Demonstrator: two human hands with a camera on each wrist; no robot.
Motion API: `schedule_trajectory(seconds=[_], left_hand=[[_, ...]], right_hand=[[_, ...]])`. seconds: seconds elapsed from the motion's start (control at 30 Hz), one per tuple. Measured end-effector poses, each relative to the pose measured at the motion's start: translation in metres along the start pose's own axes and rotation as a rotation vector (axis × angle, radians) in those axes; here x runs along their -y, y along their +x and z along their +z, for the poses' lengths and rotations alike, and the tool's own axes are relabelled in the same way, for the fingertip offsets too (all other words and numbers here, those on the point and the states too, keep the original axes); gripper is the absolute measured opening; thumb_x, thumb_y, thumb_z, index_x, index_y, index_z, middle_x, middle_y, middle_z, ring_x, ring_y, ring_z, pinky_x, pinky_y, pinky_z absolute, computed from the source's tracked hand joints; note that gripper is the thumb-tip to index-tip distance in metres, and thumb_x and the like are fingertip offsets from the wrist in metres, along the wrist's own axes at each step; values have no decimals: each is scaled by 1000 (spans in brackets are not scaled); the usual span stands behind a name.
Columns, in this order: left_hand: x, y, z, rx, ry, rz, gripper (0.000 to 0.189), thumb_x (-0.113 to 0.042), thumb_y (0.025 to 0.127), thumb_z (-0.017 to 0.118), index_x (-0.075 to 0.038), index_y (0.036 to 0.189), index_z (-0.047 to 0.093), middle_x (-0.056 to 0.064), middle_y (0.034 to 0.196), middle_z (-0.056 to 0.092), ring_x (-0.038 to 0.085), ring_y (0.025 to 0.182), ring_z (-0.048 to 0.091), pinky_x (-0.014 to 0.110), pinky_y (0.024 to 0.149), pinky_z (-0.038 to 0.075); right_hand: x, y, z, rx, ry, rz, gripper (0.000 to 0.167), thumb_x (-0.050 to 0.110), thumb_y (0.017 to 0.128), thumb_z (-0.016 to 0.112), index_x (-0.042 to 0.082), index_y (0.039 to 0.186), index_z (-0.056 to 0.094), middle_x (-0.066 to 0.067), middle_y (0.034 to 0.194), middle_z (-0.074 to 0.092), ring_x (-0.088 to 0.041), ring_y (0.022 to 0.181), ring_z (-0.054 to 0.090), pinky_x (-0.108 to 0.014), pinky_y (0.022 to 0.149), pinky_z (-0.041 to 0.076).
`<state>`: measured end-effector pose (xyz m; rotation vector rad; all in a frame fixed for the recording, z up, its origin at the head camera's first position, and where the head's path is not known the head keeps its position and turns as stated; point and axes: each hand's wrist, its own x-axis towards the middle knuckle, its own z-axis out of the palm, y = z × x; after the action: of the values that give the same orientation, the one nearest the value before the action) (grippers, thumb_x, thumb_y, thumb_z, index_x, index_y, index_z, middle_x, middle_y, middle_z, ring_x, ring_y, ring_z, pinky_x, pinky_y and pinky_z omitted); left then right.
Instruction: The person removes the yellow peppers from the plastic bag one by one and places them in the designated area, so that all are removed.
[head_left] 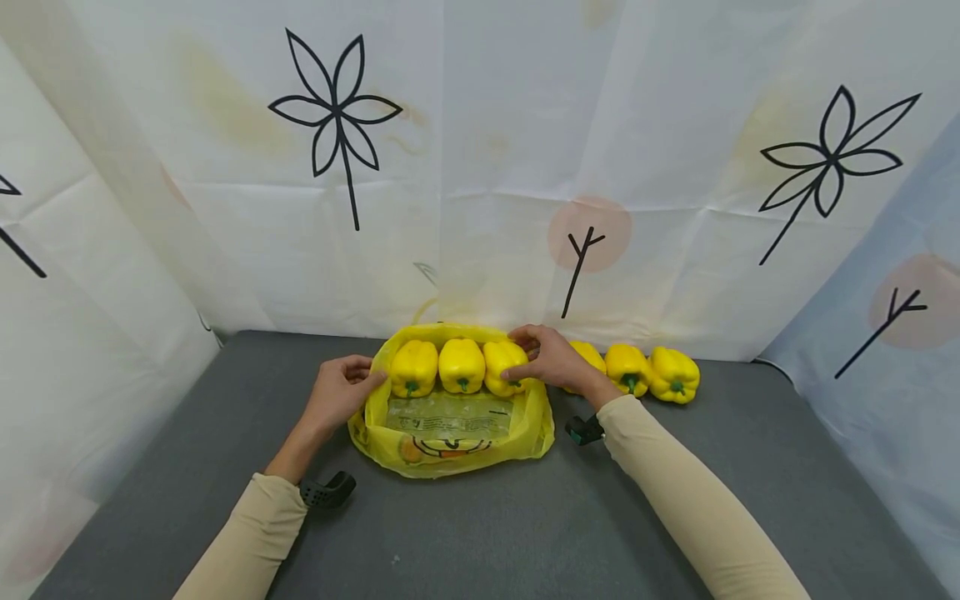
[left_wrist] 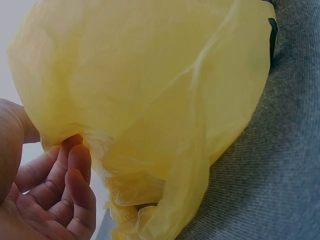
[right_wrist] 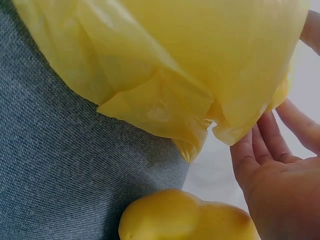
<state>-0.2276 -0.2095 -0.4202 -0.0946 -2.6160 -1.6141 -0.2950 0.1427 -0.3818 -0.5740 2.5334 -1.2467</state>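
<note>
A yellow plastic bag (head_left: 450, 464) lies with its wide mouth facing up, its rim rolled outward. Inside, three yellow bell peppers stand in a row along the far side: a left one (head_left: 414, 368), a middle one (head_left: 461, 365) and a right one (head_left: 501, 363). At the bag's left rim, my left hand (head_left: 337, 390) pinches the plastic, thumb inside and fingers curled outside. My right hand (head_left: 553, 357) grips the right bell pepper, thumb on its near side and fingers at its far side. Yellow plastic (right_wrist: 165, 95) hides most of that pepper in the right wrist view.
Three more yellow bell peppers stand outside the bag, right of it; the nearest (head_left: 588, 355) is partly behind my right hand, then a middle one (head_left: 627, 368) and an outer one (head_left: 673, 375). The grey table (head_left: 465, 533) ends at a white printed curtain (head_left: 480, 167).
</note>
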Motion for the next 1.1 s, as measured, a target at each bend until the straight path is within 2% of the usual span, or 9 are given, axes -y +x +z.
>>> schedule_trajectory(seconds=[0.43, 0.57, 0.83, 0.93, 1.1], left_hand=[[0, 0, -1, -1, 3, 0, 34, -18, 101, 65, 6, 124, 66, 16, 104, 69, 28, 96, 67, 28, 76, 55], [-1, 0, -1, -3, 2, 2, 33, -18, 101, 66, 6, 123, 66, 16, 103, 69, 26, 94, 66, 27, 74, 55], [-2, 0, -2, -1, 1, 11, 32, -18, 101, 66, 6, 123, 67, 16, 102, 69, 20, 88, 65, 26, 72, 55], [-2, 0, -2, 1, -2, 10, 32, -17, 101, 66, 6, 123, 67, 16, 102, 69, 20, 88, 65, 26, 71, 55], [-1, 0, -2, 7, -12, 13, 33, -18, 101, 66, 7, 123, 66, 17, 103, 69, 20, 89, 65, 26, 72, 55]], right_hand=[[3, -1, 2, 21, -71, 13, 78, 29, 81, 88, 3, 146, 51, -18, 140, 52, -33, 118, 55, -45, 96, 50], [5, -1, 2, 45, -84, 22, 82, 31, 82, 87, 4, 148, 48, -17, 143, 50, -32, 118, 55, -43, 92, 52], [5, 0, 2, 79, -82, 52, 88, 33, 82, 87, 6, 153, 43, -15, 147, 47, -26, 105, 57, -35, 82, 52], [4, 0, 3, 84, -71, 51, 90, 32, 81, 88, 5, 154, 41, -15, 148, 46, -27, 104, 57, -37, 82, 52], [0, 1, 7, 81, -74, 35, 93, 32, 80, 89, 5, 154, 40, -16, 148, 44, -32, 115, 54, -42, 91, 51]])
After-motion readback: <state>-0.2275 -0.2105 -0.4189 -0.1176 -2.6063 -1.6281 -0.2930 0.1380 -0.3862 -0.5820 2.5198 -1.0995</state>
